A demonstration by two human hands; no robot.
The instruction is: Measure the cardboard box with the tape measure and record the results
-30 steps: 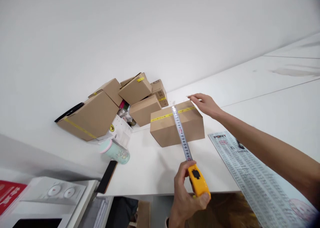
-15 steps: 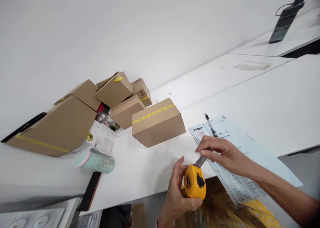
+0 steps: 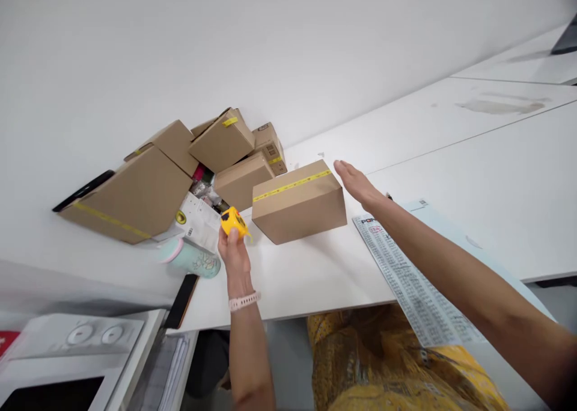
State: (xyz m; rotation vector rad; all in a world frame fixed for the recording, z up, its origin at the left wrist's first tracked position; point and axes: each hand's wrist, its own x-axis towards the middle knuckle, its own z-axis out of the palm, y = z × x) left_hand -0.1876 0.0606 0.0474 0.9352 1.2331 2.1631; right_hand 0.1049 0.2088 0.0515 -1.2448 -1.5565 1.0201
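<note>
My left hand (image 3: 234, 252), with a pale pink band on its wrist, is closed around a yellow tape measure (image 3: 233, 221). It holds the tape measure just left of a taped cardboard box (image 3: 300, 210). No drawn-out blade shows on the tape measure. At the box's right end is my right hand (image 3: 356, 182), its fingers stretched out and nothing visible in them. I cannot tell whether it touches the cardboard. Yellow tape runs along the top of this box, which rests on the white table (image 3: 311, 279).
Several more cardboard boxes (image 3: 135, 194) are piled against the wall at left. A mint tumbler (image 3: 192, 259) lies before them, near a black slab (image 3: 183, 301). Printed sheets (image 3: 415, 291) lie under my right forearm. A white appliance with knobs (image 3: 85, 339) stands lower left.
My left hand has carried the tape measure left and forward to the box. My right hand has let go of the blade and moved forward to the box's right end.
</note>
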